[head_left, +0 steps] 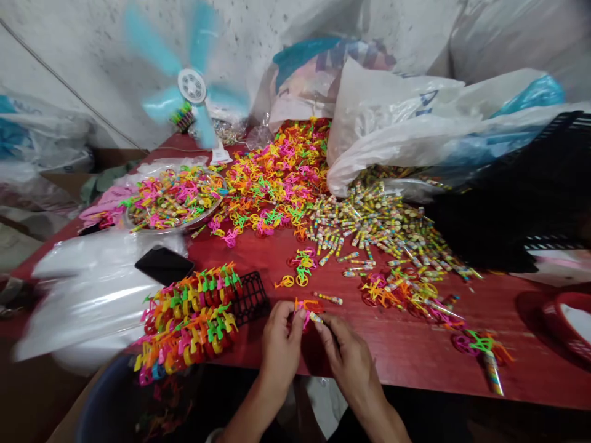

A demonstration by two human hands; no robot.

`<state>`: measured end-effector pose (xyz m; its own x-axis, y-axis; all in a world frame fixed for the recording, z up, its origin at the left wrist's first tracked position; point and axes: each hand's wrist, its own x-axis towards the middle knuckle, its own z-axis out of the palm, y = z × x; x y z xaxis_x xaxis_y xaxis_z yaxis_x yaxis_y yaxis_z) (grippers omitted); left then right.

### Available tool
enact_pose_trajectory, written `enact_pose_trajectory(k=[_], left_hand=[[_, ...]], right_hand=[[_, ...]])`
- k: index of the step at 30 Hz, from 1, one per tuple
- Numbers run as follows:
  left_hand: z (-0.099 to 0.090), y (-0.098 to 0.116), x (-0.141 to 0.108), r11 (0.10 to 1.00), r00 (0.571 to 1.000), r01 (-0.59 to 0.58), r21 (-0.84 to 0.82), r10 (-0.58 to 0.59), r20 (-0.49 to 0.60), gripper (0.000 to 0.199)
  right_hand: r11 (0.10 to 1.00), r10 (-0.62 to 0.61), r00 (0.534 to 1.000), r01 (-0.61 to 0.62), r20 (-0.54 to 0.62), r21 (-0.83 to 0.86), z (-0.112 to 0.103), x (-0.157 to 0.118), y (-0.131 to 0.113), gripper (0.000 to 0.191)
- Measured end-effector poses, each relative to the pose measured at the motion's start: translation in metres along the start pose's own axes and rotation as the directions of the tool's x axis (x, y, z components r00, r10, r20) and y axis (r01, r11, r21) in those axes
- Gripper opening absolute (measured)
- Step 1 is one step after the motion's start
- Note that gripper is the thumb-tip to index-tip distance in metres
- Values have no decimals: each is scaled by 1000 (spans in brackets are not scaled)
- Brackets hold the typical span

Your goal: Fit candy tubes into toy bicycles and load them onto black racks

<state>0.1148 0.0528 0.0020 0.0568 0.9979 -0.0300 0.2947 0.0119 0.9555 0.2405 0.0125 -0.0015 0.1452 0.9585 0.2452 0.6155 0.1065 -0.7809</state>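
Near the table's front edge, my left hand (282,341) pinches small pink and orange plastic pieces (305,304). Close beside it, my right hand (347,354) has thumb and forefinger closed on a small candy-filled tube (316,317), its end against the pink piece. Just beyond my fingers lies another tube (329,298). To the left, a black rack (252,298) carries rows of bright plastic toys (194,295). A few loose plastic pieces (302,267) rest on the red table (249,255) farther back.
Behind are heaps of coloured plastic pieces (281,175) and candy tubes (388,227), a filled tray (173,230), a spinning fan (191,85) and a large white bag (392,117). A phone (164,264) lies left. Black cloth (498,197) and a red bowl (570,320) are right.
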Motion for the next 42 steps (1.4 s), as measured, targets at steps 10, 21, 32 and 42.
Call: enact_pose_trajectory(k=[10,21,32,42], left_hand=[[4,-3,0,990,995,-86,115,91,-40,22],[15,16,1,951,984,180,-251,-176,38,23],[12,15,17,605,888,396,-690,-443,121,41],[12,1,15,756,911,410,-509,-367,189,33]], right_hand=[[994,-111,989,111,-100,-7,6,1,11,19],[973,151,987,-158,49,169,3,-21,10,21],[952,206,978,-202,3,229,-5,18,20,27],[930,358,802,-353,-479,103,-85,-20,86,43]])
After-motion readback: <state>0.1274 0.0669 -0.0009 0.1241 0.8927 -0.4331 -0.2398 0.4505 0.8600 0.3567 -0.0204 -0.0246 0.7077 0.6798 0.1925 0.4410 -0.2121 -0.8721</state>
